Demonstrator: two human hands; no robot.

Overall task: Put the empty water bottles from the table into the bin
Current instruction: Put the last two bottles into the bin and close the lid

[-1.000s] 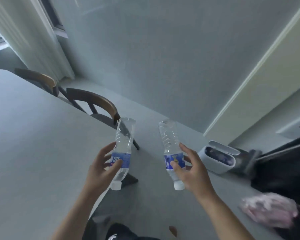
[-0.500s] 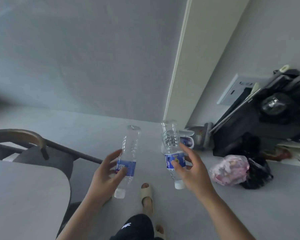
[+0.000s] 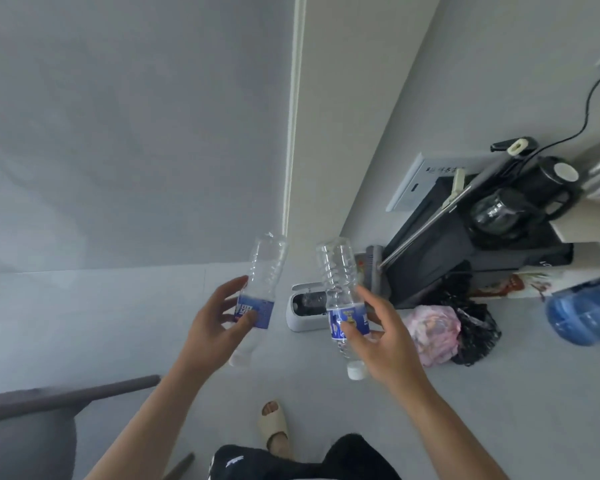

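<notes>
My left hand (image 3: 215,327) grips an empty clear water bottle (image 3: 264,271) by its blue label, cap end down and base pointing up. My right hand (image 3: 378,337) holds a second empty bottle (image 3: 336,271) the same way, its white cap below my fingers. Both bottles hang in the air over the grey floor. A small white bin (image 3: 297,315) with its lid up stands on the floor against the wall, just beyond and between the two bottles; the right-hand bottle covers part of it.
A pink plastic bag (image 3: 433,334) and a black bag (image 3: 475,334) lie right of the bin. Behind them stand a black case (image 3: 440,258), a kettle and a blue water jug (image 3: 586,313). A chair (image 3: 28,420) is at lower left. My sandalled foot (image 3: 274,427) is below.
The view has swung right and away from the table. The bin now lies closer, between the bottles. Both hands keep the same hold on their bottles.
</notes>
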